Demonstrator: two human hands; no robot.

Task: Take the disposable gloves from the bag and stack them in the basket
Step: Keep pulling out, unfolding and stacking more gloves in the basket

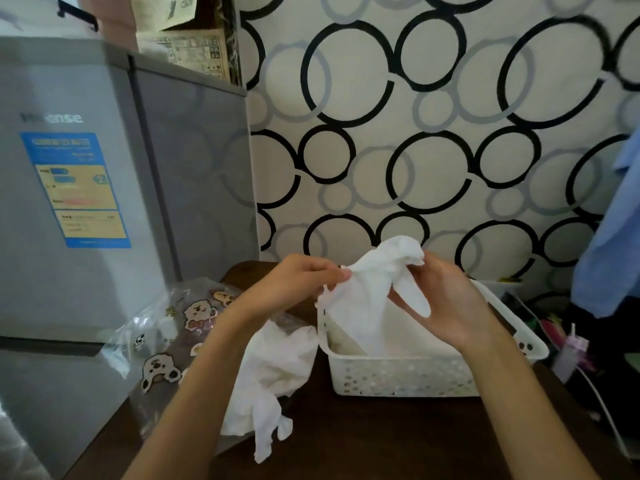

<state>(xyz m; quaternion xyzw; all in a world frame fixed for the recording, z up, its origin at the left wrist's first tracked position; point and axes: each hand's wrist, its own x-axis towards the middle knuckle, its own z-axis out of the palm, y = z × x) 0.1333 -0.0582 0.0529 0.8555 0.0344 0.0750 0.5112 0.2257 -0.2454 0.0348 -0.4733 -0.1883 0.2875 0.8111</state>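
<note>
— Holding one disposable glove [375, 289] over the white perforated basket [398, 379], we pinch it from both sides: our left hand [304, 278] closes on its edge, our right hand [440, 299] grips the crumpled top, while a finger part hangs loose.

— How will it handle?

— We judge it very light, thin and limp; it holds no shape and may cling or slide. Better we take the cuff edge with both hands and lay it flat.

— And the rest?

— More gloves [273, 382] spill from the printed plastic bag [180, 327] on the dark table [381, 438]. Some white layers seem to lie in the basket already, but blur hides how many.
</note>
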